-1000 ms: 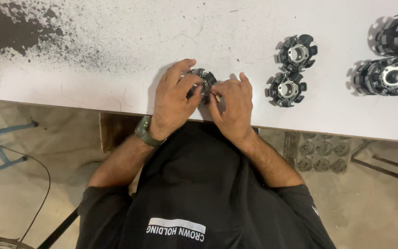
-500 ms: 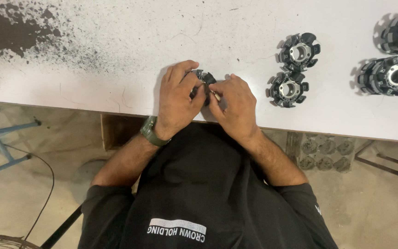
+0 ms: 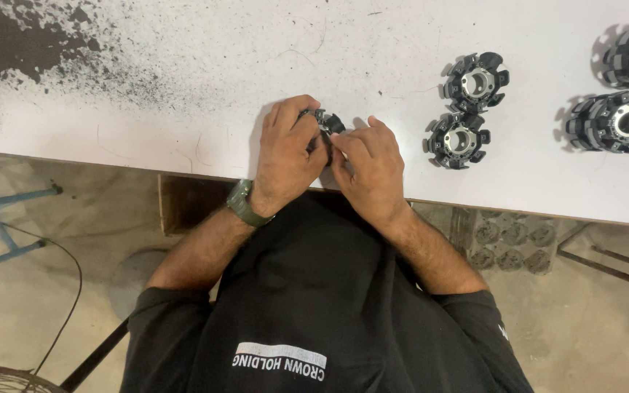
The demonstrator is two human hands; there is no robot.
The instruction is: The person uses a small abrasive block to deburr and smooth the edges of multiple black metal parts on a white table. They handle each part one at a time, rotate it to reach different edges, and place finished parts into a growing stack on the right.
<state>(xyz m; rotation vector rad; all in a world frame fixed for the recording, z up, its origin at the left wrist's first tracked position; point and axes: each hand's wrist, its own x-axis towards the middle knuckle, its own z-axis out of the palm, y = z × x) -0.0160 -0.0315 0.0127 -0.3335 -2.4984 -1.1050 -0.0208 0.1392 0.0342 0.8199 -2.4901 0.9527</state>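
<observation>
Assembly step in hand: my left hand and right hand clamp one black toothed ring near the white table's front edge; seating its insert calls for steady fingertip pressure.

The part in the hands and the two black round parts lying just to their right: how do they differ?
The held part is gripped by the left hand and right hand and mostly hidden; the two loose parts lie untouched on the white table, fully visible. The loose parts show a pale centre ring; the held part's centre is covered. All look like the same black, toothed round kind.
</observation>
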